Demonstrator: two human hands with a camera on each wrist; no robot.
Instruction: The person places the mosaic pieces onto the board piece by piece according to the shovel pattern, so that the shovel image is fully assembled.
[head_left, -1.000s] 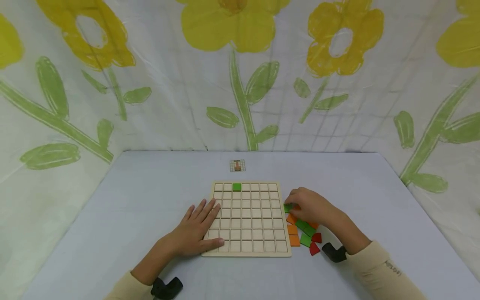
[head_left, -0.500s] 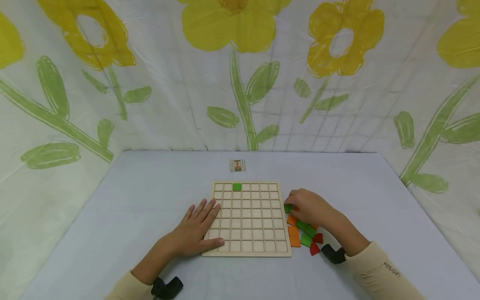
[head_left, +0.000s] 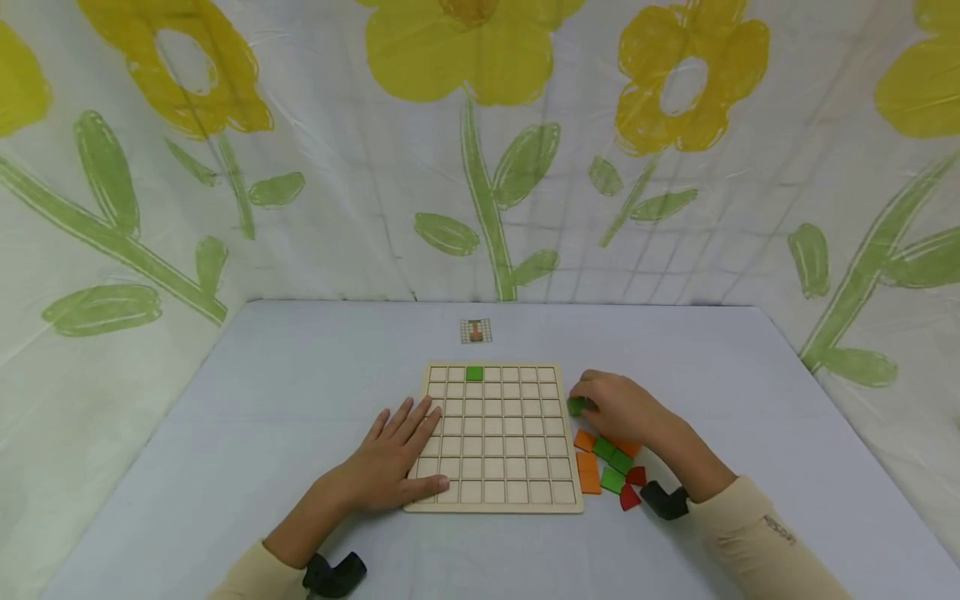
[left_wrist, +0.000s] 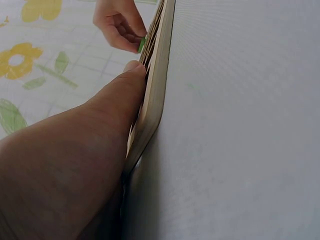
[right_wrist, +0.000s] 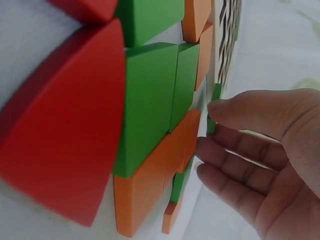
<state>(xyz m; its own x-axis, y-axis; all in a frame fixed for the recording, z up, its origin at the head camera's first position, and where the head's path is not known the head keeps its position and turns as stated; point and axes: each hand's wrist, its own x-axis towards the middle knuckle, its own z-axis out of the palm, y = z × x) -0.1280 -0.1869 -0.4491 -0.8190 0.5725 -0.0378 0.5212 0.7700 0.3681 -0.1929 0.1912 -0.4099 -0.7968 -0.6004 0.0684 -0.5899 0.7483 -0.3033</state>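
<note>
Beside the wooden grid board (head_left: 495, 450), green tile (head_left: 576, 407) pinched between our right fingers (right_wrist: 255, 150), our left fingers (head_left: 422, 431) spread apart

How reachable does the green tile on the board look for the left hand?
Probably yes: the left hand rests on the wooden grid board, with only bare cells between it and the green square tile.

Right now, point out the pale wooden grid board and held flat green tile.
Pale wooden grid board (head_left: 492, 427), head view: bare centre square.
Held flat green tile (head_left: 576, 407), head view: uncovered part.
</note>
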